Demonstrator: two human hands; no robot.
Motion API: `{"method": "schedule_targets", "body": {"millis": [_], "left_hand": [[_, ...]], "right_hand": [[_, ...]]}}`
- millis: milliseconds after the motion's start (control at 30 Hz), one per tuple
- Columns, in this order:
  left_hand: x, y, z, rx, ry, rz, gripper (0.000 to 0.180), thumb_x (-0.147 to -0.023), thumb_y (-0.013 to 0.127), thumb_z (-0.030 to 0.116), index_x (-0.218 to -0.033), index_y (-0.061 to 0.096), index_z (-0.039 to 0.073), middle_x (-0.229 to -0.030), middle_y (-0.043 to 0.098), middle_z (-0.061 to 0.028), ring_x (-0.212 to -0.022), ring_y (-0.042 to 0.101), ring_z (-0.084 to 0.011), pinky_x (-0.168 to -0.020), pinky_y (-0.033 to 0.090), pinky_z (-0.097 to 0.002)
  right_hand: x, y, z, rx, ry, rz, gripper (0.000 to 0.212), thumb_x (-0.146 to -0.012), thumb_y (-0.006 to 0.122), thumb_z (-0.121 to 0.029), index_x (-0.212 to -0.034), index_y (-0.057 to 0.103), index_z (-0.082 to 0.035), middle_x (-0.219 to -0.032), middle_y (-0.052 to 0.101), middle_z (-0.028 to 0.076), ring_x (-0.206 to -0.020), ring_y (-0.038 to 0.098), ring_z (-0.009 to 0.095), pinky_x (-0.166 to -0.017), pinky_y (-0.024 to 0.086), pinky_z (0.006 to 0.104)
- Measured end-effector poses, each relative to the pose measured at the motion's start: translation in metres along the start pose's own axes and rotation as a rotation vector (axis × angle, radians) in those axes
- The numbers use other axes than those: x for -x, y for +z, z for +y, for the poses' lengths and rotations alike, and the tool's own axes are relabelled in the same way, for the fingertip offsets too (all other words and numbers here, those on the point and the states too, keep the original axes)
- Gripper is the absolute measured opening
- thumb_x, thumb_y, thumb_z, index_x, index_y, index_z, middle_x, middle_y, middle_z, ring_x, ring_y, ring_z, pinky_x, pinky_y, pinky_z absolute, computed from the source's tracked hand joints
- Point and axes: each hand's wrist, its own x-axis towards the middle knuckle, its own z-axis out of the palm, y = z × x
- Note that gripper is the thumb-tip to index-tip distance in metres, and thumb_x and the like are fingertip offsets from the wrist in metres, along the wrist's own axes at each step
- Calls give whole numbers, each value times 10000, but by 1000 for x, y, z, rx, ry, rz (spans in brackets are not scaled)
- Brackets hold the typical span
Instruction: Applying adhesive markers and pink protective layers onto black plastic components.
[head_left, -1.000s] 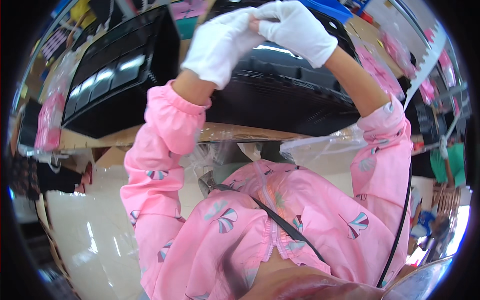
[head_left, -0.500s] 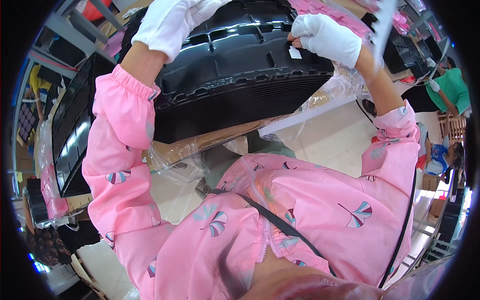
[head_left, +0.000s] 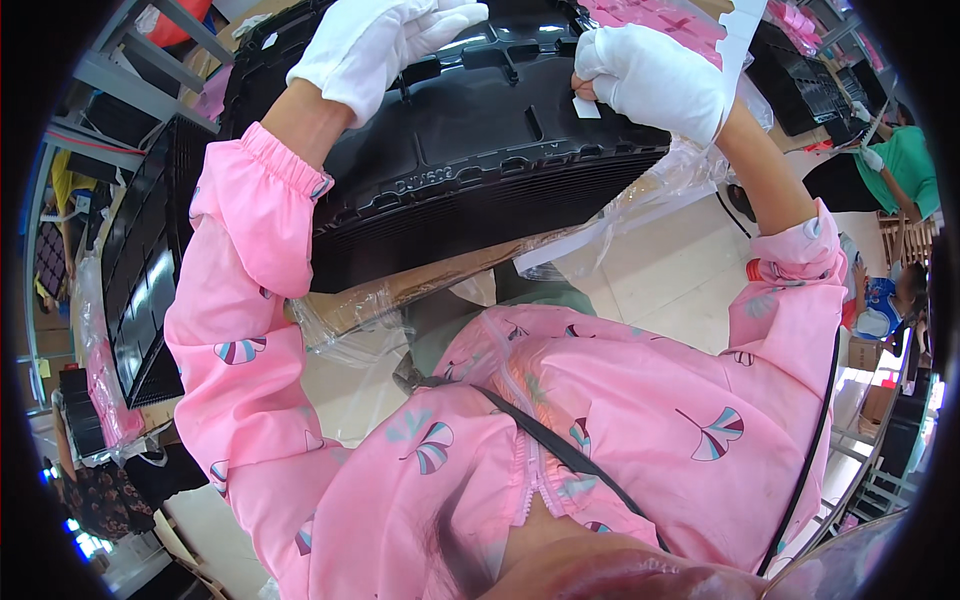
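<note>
Two white-gloved hands on black moulded panel: left hand open, flat on far edge; right hand closed, pinching small white label. Risk: label creases or sticks crooked if pinch slips; unclamped panel may slide off plastic-wrapped bench edge

both hands wear white cotton gloves. the left hand lies flat on the top edge of a large black ribbed plastic panel. the right hand has its grip closed on a small white paper label, pressed to the panel's face. the panel rests on clear crinkled plastic wrap. another black slatted plastic panel stands just left.
</note>
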Motion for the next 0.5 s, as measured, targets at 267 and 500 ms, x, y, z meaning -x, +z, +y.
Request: {"method": "schedule_targets", "body": {"millis": [267,500], "left_hand": [[8,10,1,-90,-29,69,317,-931,494,83,-1202,481,-80,-1100,585,-188,-945,634,-270,-750,545,-263],[5,11,1,-86,-83,94,310,-933,490,84,-1199,485,-75,-1094,590,-188,-947,634,-270,-747,544,-258]], "right_hand": [[3,0,-9,121,-67,50,46,-786,556,-16,-801,599,-13,-719,612,88,-690,602,249,-644,475,308],[2,5,-5,109,-64,102,63,-799,536,-30,-778,594,-24,-700,594,89,-657,574,258,-627,457,325]]}}
